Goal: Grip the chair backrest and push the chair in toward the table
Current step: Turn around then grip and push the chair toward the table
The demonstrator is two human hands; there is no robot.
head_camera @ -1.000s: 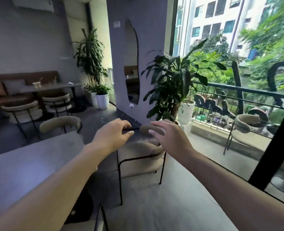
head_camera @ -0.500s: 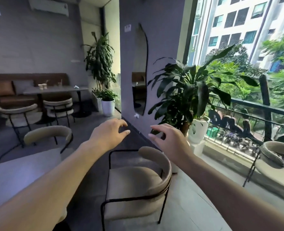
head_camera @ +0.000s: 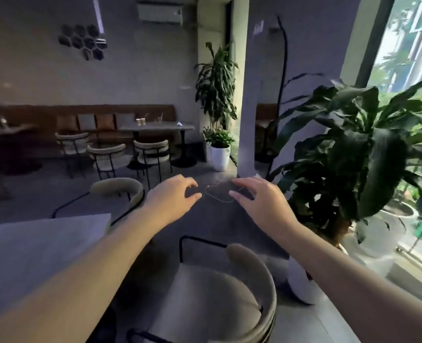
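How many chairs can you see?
5: cream cushioned chair below the hands, one across the grey table, three near the bench. More may be hidden.

Chair (head_camera: 219, 300) low centre, upright, beige padded round seat, curved beige padded backrest (head_camera: 259, 276) wrapping right side, thin black metal frame. Not gripped, nothing touching it. Table (head_camera: 31, 248) at left, grey flat top, square corner. Chair just right of table, seat not tucked under.

Bare forearms (head_camera: 86, 276), no sleeves, no jewellery
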